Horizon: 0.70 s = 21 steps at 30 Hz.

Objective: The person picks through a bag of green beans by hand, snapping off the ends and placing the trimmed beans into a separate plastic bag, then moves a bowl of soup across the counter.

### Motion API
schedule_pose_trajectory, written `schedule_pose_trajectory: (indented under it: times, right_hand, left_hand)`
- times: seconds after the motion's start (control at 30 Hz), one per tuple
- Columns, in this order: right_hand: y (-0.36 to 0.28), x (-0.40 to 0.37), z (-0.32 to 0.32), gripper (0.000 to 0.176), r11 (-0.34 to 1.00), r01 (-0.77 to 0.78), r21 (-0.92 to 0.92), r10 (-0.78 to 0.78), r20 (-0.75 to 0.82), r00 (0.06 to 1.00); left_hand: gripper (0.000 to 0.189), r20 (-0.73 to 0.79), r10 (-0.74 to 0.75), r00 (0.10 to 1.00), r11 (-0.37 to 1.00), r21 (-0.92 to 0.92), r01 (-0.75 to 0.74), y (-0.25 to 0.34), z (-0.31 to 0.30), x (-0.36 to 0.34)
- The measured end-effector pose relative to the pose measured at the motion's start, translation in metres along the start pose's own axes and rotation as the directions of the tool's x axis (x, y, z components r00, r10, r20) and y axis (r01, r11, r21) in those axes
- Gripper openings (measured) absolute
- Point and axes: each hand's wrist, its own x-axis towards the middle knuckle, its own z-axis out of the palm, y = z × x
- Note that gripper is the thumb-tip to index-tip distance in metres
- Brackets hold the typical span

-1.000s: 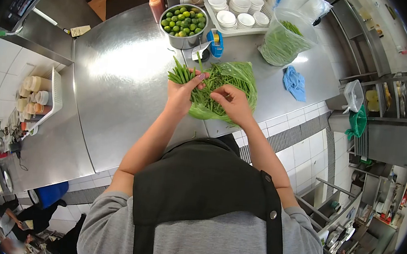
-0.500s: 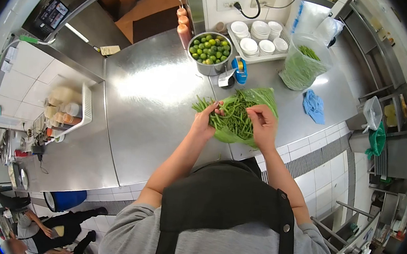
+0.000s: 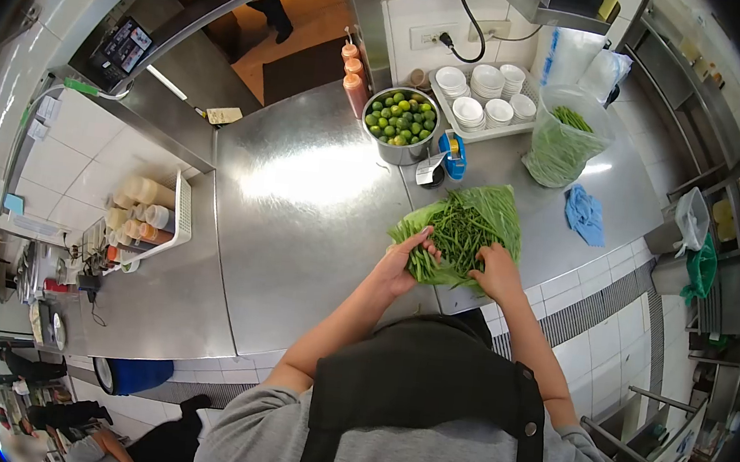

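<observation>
A heap of thin green beans lies on a light green plastic bag spread on the steel counter. At the left side of the heap, my left hand is closed around a bunch of green beans whose ends stick out past the thumb. My right hand reaches into the right front of the heap, its fingers bent and touching the beans. The fingertips are partly hidden among the beans, and I cannot make out individual beans between them.
Behind the heap are a pot of limes, a blue tape dispenser and a tray of white bowls. A clear bag of beans and a blue cloth are at right. Sauce bottles stand beside the pot; co-workers are at lower left.
My right hand has lowered from above the heap into its front right edge. My left hand still holds its bunch. The whole view has shifted, and a co-worker at lower left has moved.
</observation>
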Motion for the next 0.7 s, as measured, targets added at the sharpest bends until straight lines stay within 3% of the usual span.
schedule_pose_trajectory:
  times: [0.13,0.23,0.33,0.43,0.53,0.63,0.7]
  right_hand:
    - [0.001,0.0,-0.004,0.028,0.983,0.14,0.122,-0.149,0.068,0.986]
    - [0.012,0.002,0.001,0.025,0.984,0.176,0.033,-0.179,0.176,0.968]
    - [0.017,0.008,0.007,0.018,0.968,0.214,0.127,-0.221,0.042,0.974]
    - [-0.001,0.011,-0.002,0.012,0.877,0.245,0.414,-0.167,-0.215,0.962]
    - [-0.019,0.013,-0.014,0.011,0.831,0.332,0.448,-0.149,-0.395,0.907]
    - [-0.042,0.012,-0.024,0.017,0.722,0.393,0.569,-0.093,-0.483,0.871]
    - [-0.052,0.011,-0.03,0.024,0.746,0.393,0.537,-0.103,-0.49,0.866]
  left_hand:
    - [0.016,-0.046,-0.052,0.998,0.993,0.104,0.057,-0.002,-0.002,0.002]
    - [0.013,-0.058,-0.043,0.997,0.988,0.142,0.051,0.0,0.008,-0.005]
    - [0.014,-0.066,-0.001,0.998,0.968,0.249,0.017,0.002,0.024,-0.013]
    - [0.017,-0.041,0.078,0.996,0.903,0.427,-0.054,0.0,0.029,-0.013]
    - [0.018,0.012,0.172,0.985,0.856,0.494,-0.155,-0.004,0.03,-0.006]
    - [0.02,0.05,0.268,0.962,0.779,0.576,-0.247,-0.006,0.037,-0.002]
    - [0.019,0.073,0.326,0.943,0.744,0.595,-0.304,-0.007,0.042,0.002]
